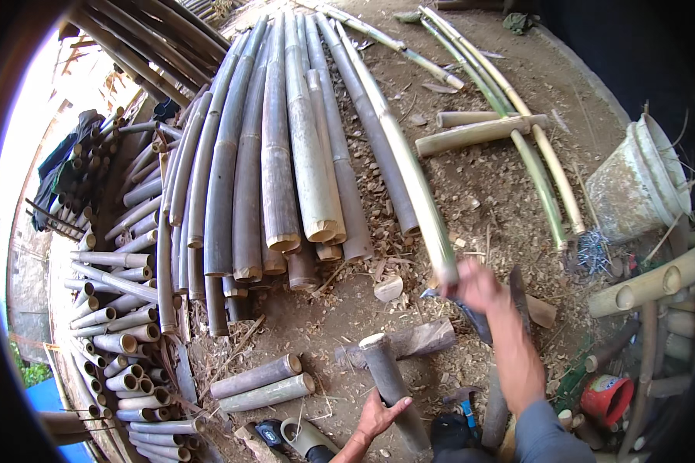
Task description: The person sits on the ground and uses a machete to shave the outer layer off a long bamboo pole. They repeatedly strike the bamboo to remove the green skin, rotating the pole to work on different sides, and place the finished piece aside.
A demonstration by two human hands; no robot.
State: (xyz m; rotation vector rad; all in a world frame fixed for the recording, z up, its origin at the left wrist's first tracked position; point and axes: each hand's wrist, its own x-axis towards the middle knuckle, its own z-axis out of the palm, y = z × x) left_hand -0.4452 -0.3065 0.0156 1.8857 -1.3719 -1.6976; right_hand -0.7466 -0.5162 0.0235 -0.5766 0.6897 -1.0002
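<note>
Right sleeve (548,436) is closest; blurred right hand (477,288) sits at the near end of a long pale pole (422,201), grip unclear. Left hand (378,417) grasps a short bamboo piece (388,378), tilted, before a lying log (425,338).

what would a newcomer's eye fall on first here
A big fan of long bamboo poles dominates the upper centre-left. At lower right, a bright red container stands out. At bottom centre, the left hand grips a short bamboo piece.
</note>
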